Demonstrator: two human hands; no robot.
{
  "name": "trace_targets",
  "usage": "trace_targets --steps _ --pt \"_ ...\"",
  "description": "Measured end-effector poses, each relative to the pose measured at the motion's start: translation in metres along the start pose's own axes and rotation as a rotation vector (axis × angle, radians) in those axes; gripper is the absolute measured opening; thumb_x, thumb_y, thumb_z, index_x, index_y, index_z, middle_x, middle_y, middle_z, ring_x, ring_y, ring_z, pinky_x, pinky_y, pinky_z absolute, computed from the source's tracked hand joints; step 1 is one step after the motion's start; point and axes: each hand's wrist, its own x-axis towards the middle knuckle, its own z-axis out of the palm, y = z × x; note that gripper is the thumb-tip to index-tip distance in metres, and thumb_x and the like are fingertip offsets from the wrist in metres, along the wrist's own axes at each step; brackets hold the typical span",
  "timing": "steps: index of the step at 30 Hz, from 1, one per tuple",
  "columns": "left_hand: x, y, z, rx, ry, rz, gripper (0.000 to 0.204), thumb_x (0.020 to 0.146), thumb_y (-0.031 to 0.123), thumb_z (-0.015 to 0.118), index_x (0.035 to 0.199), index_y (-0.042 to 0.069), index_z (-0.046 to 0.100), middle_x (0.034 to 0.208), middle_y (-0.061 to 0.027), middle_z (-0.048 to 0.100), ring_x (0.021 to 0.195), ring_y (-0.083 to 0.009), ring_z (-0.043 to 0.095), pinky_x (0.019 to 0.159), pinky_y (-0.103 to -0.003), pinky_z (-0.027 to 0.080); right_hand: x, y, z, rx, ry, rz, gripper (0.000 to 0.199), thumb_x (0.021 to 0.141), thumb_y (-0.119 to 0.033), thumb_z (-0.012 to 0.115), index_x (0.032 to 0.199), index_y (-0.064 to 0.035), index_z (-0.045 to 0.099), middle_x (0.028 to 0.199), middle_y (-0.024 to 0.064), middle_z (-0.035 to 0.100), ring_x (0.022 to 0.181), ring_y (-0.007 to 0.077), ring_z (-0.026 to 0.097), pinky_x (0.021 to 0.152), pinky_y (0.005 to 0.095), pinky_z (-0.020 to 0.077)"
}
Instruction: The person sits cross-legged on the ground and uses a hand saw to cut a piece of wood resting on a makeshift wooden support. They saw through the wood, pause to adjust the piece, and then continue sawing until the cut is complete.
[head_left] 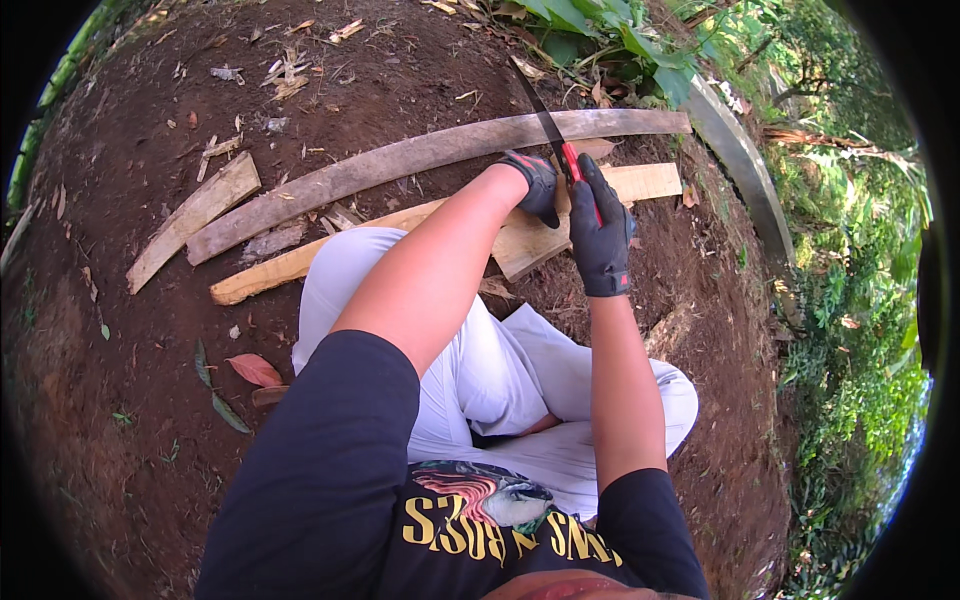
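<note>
I sit cross-legged on bare earth in white trousers. My right hand (600,225), in a black glove, is closed around the red handle of a hand saw (545,120) whose dark blade points away from me. The blade crosses a long grey curved plank (400,160). My left hand (538,185), also gloved in black, presses down on a pale wooden board (650,182) lying just in front of my knees, right beside the saw handle.
A short weathered board (190,215) lies to the left on the soil. Wood chips and dry leaves (255,370) are scattered about. A curved concrete edge (740,165) borders green plants (600,35) at the top and right.
</note>
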Motion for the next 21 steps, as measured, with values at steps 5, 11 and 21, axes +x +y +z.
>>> trace_targets --steps 5,11,21 --pt "-0.001 -0.01 0.001 -0.073 0.004 0.005 0.076 0.075 0.066 0.078 0.123 0.007 0.078 0.126 -0.0171 0.076 0.115 -0.0335 0.073 0.097 -0.045 0.058 -0.055 -0.012 -0.042 0.089 -0.028 0.209 0.042 0.106 -0.02 0.058 0.145 -0.0055 0.065 0.122 0.0157 0.077 0.088 0.0165 0.071 0.08 0.0337 0.0567" --pt "-0.001 -0.017 0.009 -0.073 0.04 -0.028 0.076 0.074 0.064 0.079 0.118 0.002 0.079 0.12 -0.0192 0.077 0.108 -0.0348 0.075 0.094 -0.045 0.059 -0.171 -0.069 -0.148 -0.048 -0.111 0.284 0.046 0.105 -0.014 0.054 0.148 -0.0012 0.062 0.091 0.0046 0.073 0.063 0.007 0.057 0.06 0.0269 0.0477" --pt "0.004 -0.013 0.01 -0.039 0.031 -0.011 0.076 0.073 0.064 0.081 0.115 0.0 0.079 0.117 -0.0211 0.077 0.108 -0.035 0.075 0.096 -0.043 0.059 -0.108 -0.036 -0.08 -0.04 -0.123 0.21 0.044 0.106 -0.017 0.056 0.148 -0.0058 0.063 0.12 0.0147 0.079 0.081 0.0163 0.073 0.077 0.0344 0.0568"
